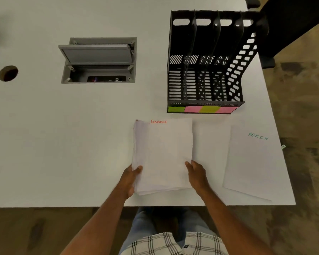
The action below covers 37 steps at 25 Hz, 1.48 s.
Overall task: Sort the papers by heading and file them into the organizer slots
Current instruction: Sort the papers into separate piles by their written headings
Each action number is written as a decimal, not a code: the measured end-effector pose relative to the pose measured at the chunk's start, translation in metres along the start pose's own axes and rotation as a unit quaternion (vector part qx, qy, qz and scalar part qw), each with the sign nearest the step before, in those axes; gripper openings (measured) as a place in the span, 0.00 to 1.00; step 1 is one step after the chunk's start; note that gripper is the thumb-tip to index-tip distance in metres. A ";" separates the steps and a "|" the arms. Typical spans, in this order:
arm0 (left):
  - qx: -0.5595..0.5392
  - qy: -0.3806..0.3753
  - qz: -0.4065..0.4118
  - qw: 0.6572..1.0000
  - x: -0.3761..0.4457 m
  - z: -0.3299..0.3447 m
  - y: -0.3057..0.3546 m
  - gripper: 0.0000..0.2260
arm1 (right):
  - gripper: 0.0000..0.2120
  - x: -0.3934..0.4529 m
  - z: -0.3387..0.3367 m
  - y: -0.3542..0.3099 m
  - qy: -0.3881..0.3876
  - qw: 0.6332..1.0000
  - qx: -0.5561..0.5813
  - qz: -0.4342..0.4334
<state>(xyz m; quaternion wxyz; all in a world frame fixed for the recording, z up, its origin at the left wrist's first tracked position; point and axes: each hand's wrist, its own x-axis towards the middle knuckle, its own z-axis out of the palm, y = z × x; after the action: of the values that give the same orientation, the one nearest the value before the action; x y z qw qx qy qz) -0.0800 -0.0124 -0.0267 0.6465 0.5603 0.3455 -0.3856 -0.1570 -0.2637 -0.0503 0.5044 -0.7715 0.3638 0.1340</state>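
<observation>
The left hand (132, 178) grips the lower left edge of a stack of white papers (163, 155), thumb curled over the top sheet and fingers underneath. The right hand (196, 173) holds the lower right edge the same way, thumb on top. The stack is thick, its left edges fanned and slightly uneven, and the top sheet bears the heading FINANCE in red along its upper edge. It sits at lower centre of the frame, near the front edge of the worktop (63, 144), which is smooth, matt and pale grey-white.

Right of the stack, with a strip of bare surface between, a single sheet headed ADMIN (252, 159) in green lies flat, tilted a little, its lower corner close to the worktop's right edge.

Above the stack, upper right of the frame, stands a black plastic file organizer (204, 59) with four slots, slatted and perforated walls and curved dividers. Green and pink sticky notes (201, 109) line its front lip; their writing cannot be read.

At upper centre a grey rectangular cable box (98, 60) is sunk into the worktop, its hinged lid propped open. At far left is a round cable hole (8, 73). The left half of the worktop offers wide bare room.
</observation>
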 end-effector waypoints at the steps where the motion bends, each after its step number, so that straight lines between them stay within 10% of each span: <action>1: 0.011 0.009 0.009 1.000 0.004 -0.009 0.003 0.14 | 0.14 0.000 0.009 0.001 0.029 1.000 -0.011 -0.005; 11: 0.074 0.045 0.028 0.996 0.038 -0.090 0.030 0.18 | 0.24 0.015 -0.033 0.028 0.277 0.957 -0.092 -0.016; 17: 0.066 0.028 0.027 0.997 0.036 -0.100 0.038 0.14 | 0.33 0.017 -0.019 0.041 0.178 0.893 -0.412 -0.013; 29: 0.041 0.016 0.006 0.999 0.028 -0.096 0.038 0.15 | 0.33 0.005 -0.055 0.080 0.078 0.887 -0.454 -0.041; 33: 0.041 0.016 0.003 0.999 0.024 -0.099 0.038 0.18 | 0.22 -0.012 -0.011 0.031 0.185 0.924 -0.296 -0.155; 37: 0.061 0.021 0.000 0.998 0.022 -0.105 0.036 0.17 | 0.18 -0.029 0.077 -0.047 0.095 0.992 -0.043 -0.071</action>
<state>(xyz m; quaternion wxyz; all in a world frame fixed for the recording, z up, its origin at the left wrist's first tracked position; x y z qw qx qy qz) -0.0395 0.0924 -0.0434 0.6035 0.6071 0.3348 -0.3938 -0.1321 -0.1731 -0.0370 0.4416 -0.8258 0.3486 0.0395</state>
